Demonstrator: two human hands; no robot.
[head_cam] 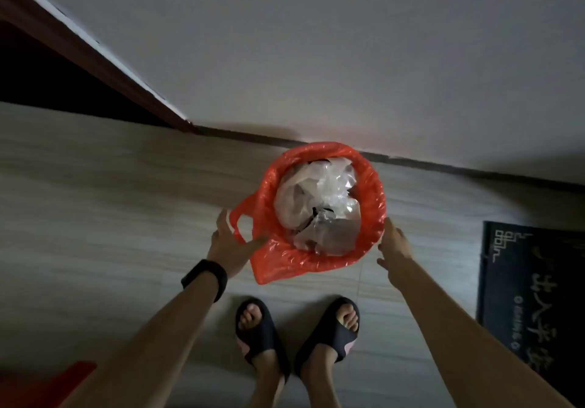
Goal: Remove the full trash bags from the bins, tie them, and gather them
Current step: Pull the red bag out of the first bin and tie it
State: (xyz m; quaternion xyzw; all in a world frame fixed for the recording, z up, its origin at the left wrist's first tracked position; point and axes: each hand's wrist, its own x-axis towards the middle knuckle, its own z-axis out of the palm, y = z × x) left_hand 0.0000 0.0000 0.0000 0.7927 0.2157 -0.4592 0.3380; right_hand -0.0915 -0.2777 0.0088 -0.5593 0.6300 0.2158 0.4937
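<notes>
Both hands spread: left hand touches red trash bag, right hand beside it.

You're in a home, likely a hallway or entry spot. Pale wood-grain floor tiles run up to a plain white wall with a dark skirting strip along its foot. A brown wooden door frame sits at upper left, with a dark room past it. A dark doormat with light characters lies on the floor at right. You wear black open-toe slides on bare feet. A red handled plastic bag, used as a liner and full of clear wrappers, sits near the wall.
</notes>
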